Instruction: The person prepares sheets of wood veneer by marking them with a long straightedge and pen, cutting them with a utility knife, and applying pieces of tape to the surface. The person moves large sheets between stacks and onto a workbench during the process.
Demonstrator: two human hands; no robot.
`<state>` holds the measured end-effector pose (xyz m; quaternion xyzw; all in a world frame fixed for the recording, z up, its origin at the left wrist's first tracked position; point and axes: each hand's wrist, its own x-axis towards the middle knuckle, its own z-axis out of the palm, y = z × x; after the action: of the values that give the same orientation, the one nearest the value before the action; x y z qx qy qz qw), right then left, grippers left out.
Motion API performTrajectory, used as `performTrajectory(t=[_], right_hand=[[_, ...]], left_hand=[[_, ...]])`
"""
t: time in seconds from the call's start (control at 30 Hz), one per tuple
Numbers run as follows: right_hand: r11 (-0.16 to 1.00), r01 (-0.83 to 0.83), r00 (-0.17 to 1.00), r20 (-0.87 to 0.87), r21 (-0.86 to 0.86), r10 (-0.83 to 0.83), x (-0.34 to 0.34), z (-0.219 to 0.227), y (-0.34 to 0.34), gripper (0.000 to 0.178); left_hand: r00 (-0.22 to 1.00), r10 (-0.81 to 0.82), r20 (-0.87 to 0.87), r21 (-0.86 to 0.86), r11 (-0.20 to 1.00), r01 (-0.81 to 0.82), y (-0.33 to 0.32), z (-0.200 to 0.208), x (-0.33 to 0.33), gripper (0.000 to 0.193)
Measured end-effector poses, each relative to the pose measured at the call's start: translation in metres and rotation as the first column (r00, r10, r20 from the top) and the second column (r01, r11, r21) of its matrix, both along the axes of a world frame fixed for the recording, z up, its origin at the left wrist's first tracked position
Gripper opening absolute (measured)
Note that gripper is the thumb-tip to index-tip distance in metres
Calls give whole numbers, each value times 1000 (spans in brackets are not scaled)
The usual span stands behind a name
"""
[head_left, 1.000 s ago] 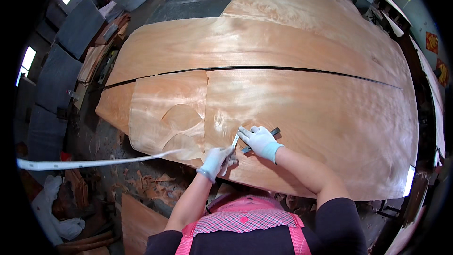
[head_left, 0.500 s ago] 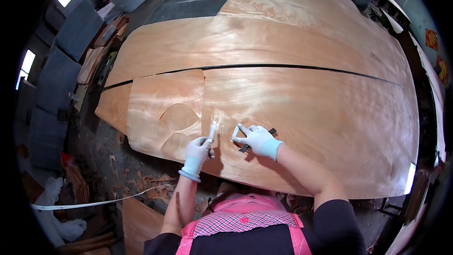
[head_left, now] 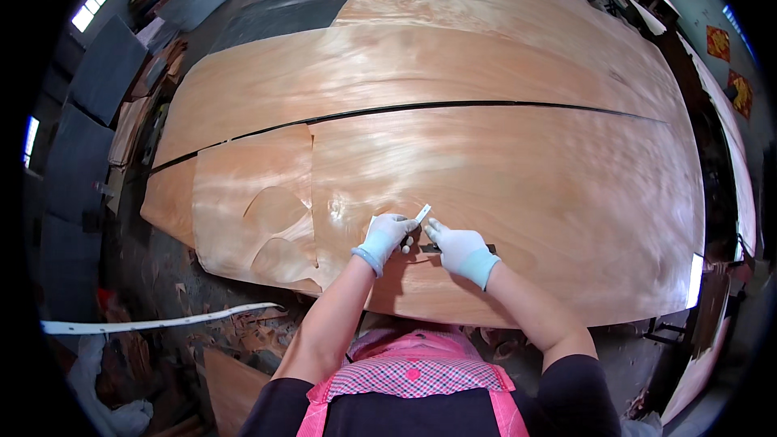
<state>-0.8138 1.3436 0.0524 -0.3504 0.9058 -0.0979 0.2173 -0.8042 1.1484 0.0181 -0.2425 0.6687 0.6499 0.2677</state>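
My left hand (head_left: 387, 236), in a pale work glove with a blue cuff, is closed around a narrow tool with a flat white end (head_left: 423, 213). That end points up and to the right, and the rest is mostly inside my fingers. To the right, my gloved right hand (head_left: 463, 252) lies low over the wood veneer sheet (head_left: 526, 170), fingers stretched toward the tool and apparently holding nothing. A short black strip (head_left: 488, 249) lies on the veneer, partly covered by my right hand. The small spot under my fingers is hidden.
A long black gap (head_left: 413, 107) runs across between the veneer sheets. On the left, a veneer piece (head_left: 252, 166) has round patches (head_left: 273, 212). A dark sheet (head_left: 295, 6) lies at the far left. A white perforated strap (head_left: 154, 325) and wood scraps (head_left: 263, 329) are at lower left.
My left hand has moved right, and its tool now tilts right. My right hand has shifted slightly right and down, off the white strip it was touching. The view has shifted a little.
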Motion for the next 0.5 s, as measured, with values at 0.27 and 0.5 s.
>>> performTrajectory(t=[0.27,0.5], right_hand=[[997,-78,994,-79,18,79,-16,-13,-6,56],[960,-43,997,-49,276,59,-13,-12,-40,60]], left_hand=[[977,-213,-16,-344,919,195,5,23,-5,30],[806,-592,-17,-900,360,246,11,36,21,30]])
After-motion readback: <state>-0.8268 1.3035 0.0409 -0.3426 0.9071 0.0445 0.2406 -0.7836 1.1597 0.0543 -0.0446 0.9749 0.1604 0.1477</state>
